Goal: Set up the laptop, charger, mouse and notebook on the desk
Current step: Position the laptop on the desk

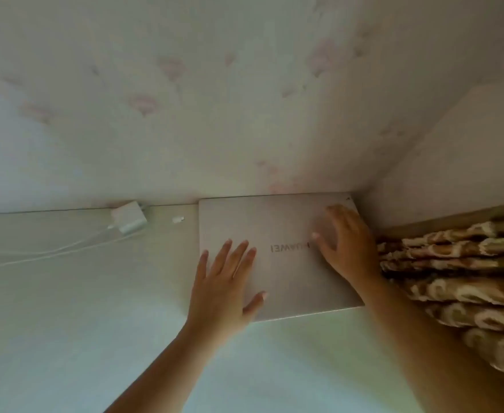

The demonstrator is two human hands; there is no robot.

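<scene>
A closed silver laptop (277,228) lies flat on the white desk (66,308), pushed against the back wall near the right corner. My left hand (223,287) rests flat on the lid's left front part, fingers spread. My right hand (346,239) lies on the lid's right side, fingers bent over a pale rounded thing that may be a mouse; I cannot tell for sure. A white charger brick (128,217) lies at the back of the desk left of the laptop, its white cable (51,248) trailing off to the left. The cable's plug end (178,219) lies loose beside the laptop. No notebook is in view.
A flowered wall (215,114) rises right behind the desk. A brown patterned curtain (459,278) hangs in folds at the desk's right edge, close to my right forearm.
</scene>
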